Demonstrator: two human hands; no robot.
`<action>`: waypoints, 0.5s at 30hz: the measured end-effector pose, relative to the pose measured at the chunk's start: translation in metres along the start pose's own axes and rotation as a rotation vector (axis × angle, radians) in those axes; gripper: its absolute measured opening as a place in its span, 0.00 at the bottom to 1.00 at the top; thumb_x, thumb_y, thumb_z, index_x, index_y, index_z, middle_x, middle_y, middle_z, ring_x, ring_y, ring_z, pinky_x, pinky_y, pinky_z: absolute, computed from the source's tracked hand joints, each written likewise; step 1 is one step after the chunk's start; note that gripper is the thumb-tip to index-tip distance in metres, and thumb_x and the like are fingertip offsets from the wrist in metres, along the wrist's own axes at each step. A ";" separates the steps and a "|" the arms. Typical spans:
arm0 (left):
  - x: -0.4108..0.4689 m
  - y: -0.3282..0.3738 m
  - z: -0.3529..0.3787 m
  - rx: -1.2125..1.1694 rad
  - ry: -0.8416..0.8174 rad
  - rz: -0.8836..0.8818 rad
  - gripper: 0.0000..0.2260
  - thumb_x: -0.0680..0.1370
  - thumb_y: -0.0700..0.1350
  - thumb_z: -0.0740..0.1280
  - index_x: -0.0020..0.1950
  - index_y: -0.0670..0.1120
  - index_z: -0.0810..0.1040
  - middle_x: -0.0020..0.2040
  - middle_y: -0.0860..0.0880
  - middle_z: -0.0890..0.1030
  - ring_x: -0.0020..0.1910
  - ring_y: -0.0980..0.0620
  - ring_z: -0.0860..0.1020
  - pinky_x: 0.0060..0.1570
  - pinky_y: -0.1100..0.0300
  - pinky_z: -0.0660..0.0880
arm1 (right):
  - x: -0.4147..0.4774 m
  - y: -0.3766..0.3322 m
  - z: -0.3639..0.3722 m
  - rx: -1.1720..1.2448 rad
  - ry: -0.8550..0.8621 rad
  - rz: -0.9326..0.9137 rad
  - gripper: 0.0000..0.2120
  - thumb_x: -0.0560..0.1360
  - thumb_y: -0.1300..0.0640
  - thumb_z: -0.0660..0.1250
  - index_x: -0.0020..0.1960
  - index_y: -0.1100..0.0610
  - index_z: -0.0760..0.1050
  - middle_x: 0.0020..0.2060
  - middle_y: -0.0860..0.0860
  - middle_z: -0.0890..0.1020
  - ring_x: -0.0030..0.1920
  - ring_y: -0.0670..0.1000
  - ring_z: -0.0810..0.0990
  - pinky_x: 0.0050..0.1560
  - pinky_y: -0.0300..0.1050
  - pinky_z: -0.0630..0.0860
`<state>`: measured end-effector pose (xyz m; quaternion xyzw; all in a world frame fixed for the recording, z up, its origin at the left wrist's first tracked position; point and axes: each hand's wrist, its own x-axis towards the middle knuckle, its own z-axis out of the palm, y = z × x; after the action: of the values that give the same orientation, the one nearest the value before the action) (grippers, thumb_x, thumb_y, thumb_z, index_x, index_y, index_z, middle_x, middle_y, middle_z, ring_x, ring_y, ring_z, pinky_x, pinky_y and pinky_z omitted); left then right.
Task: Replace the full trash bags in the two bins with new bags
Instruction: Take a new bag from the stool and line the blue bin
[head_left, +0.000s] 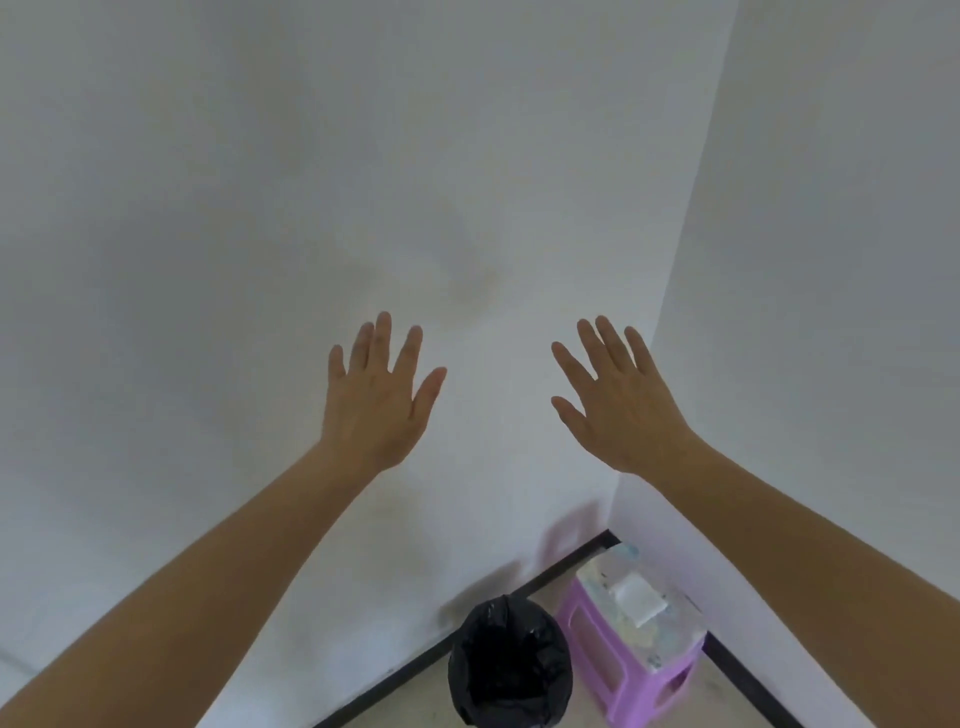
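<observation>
A person's left hand and right hand, fingers spread and holding nothing, rise before a white wall above a corner where a black-bagged bin, its base cut off, stands beside a purple stool bearing a tissue pack.

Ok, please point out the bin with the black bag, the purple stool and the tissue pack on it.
bin with the black bag (511, 665), head view, on the black bag at its mouth.
purple stool (597, 675), head view, on its front side.
tissue pack (638, 598), head view, on the white sheet on top.
</observation>
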<state>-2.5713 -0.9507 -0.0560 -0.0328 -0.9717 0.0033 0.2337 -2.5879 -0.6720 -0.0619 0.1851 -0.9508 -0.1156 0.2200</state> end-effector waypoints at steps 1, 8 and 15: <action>0.013 0.001 -0.029 0.002 0.055 -0.002 0.31 0.81 0.63 0.42 0.80 0.49 0.55 0.80 0.40 0.53 0.78 0.40 0.53 0.74 0.37 0.53 | 0.008 0.009 -0.029 -0.027 0.057 -0.012 0.31 0.83 0.41 0.46 0.81 0.55 0.53 0.79 0.63 0.54 0.79 0.63 0.50 0.77 0.63 0.47; 0.036 0.029 -0.115 -0.144 0.323 -0.015 0.30 0.82 0.62 0.44 0.80 0.48 0.55 0.79 0.39 0.55 0.78 0.39 0.54 0.73 0.37 0.54 | 0.001 0.039 -0.116 -0.026 0.291 0.085 0.30 0.83 0.43 0.52 0.81 0.57 0.54 0.79 0.64 0.53 0.79 0.64 0.50 0.77 0.63 0.50; 0.031 0.105 -0.082 -0.361 0.206 0.315 0.30 0.82 0.60 0.47 0.79 0.43 0.58 0.78 0.35 0.57 0.76 0.36 0.58 0.70 0.34 0.60 | -0.124 0.056 -0.115 -0.220 0.004 0.367 0.31 0.83 0.42 0.51 0.81 0.55 0.51 0.80 0.63 0.50 0.80 0.63 0.48 0.77 0.63 0.48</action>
<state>-2.5549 -0.8448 0.0291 -0.2253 -0.9106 -0.1372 0.3183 -2.4480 -0.5868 0.0089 -0.0161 -0.9498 -0.1760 0.2583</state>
